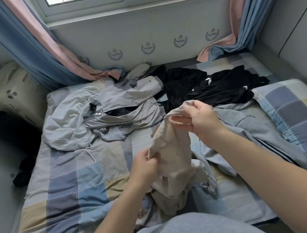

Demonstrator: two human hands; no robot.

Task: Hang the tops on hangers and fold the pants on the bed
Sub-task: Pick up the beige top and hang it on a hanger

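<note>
A beige garment [172,153] hangs lifted above the middle of the bed [69,186]. My left hand [145,165] grips its lower left edge. My right hand [197,119] holds its top edge higher up, fingers pinching the cloth. A heap of light grey clothes [108,113] lies at the back left of the bed. Black clothes [214,88] are spread at the back right. A grey garment with dark stripes [251,133] lies under my right forearm. No hangers are visible.
A checked pillow [301,115] lies at the bed's right edge. A cream suitcase [12,92] stands left of the bed, with dark cloth [25,173] on the floor beside it. Curtains [54,51] hang down onto the bed's far corners below the window.
</note>
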